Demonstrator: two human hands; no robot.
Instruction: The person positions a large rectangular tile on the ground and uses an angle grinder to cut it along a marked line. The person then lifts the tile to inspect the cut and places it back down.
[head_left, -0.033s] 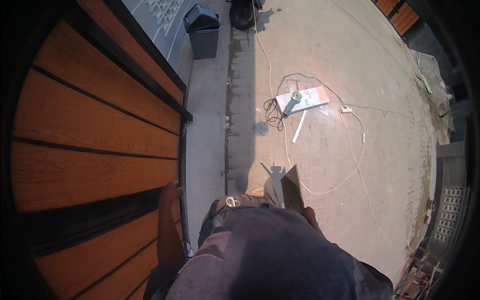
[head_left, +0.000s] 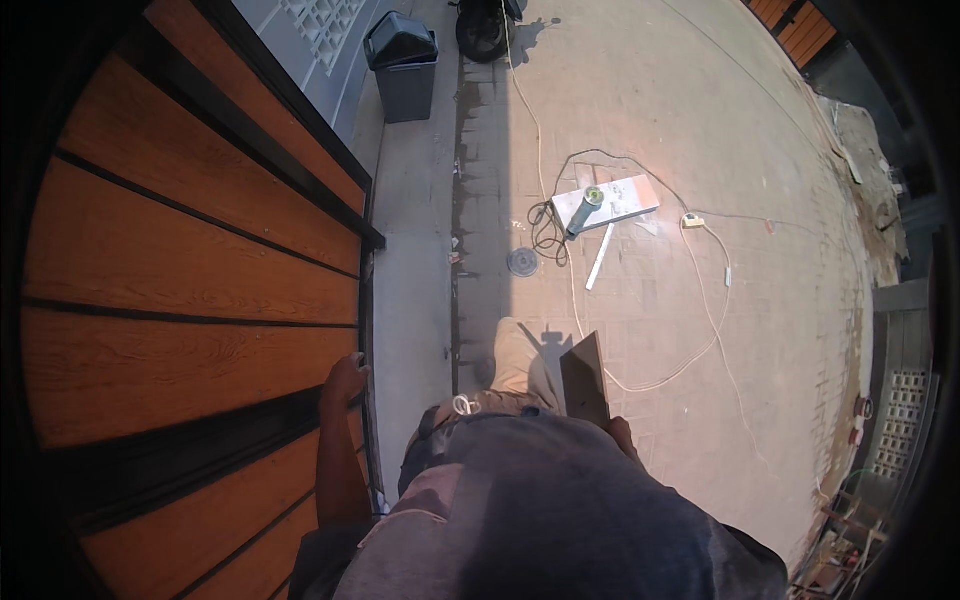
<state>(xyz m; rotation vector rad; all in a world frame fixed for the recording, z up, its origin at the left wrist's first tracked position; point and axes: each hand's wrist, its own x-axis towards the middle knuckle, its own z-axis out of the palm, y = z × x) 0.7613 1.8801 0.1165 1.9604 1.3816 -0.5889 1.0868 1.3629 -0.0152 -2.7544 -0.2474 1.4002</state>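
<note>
My left hand (head_left: 345, 381) is closed at the edge of the orange wood-plank gate (head_left: 200, 360), its fingers curled at the dark frame; the fingertips are partly hidden. In my right hand (head_left: 621, 436), low beside my body, is a brown flat board (head_left: 584, 378) with a slanted top end. The hand grips its lower right side, and my shirt hides part of the arm. Farther off on the paving, a green angle grinder (head_left: 582, 217) rests on a white slab (head_left: 625, 203). A narrow white strip (head_left: 600, 257) lies beside that slab.
A pale extension cord (head_left: 716, 340) loops over the paving to a small socket box (head_left: 691, 220). Near the grinder's coiled black cable lies a round grey disc (head_left: 522, 262). Along the left wall stand a dark lidded bin (head_left: 405, 88) and a vehicle wheel (head_left: 482, 32).
The gate and surroundings have shifted very slightly in view. Both hands keep their holds, and the things on the paving lie as before.
</note>
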